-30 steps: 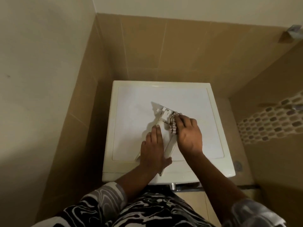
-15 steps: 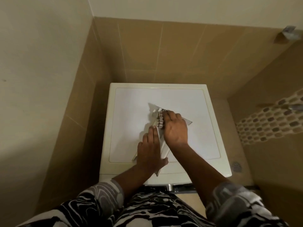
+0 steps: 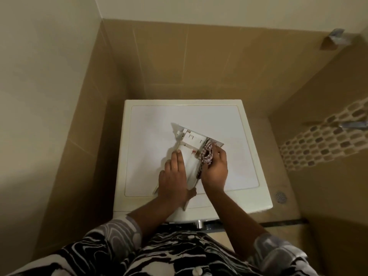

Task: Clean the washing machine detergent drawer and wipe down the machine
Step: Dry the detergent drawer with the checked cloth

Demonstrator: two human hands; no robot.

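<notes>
Inside drawer (image 3: 192,154): checked cloth (image 3: 207,154), right hand (image 3: 215,170).

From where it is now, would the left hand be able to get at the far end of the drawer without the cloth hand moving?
Probably yes. The left hand rests flat on the near left part of the detergent drawer, whose far end lies uncovered ahead of its fingers. The right hand and checked cloth keep to the drawer's right side.

No readable text, label or number anywhere.
</notes>
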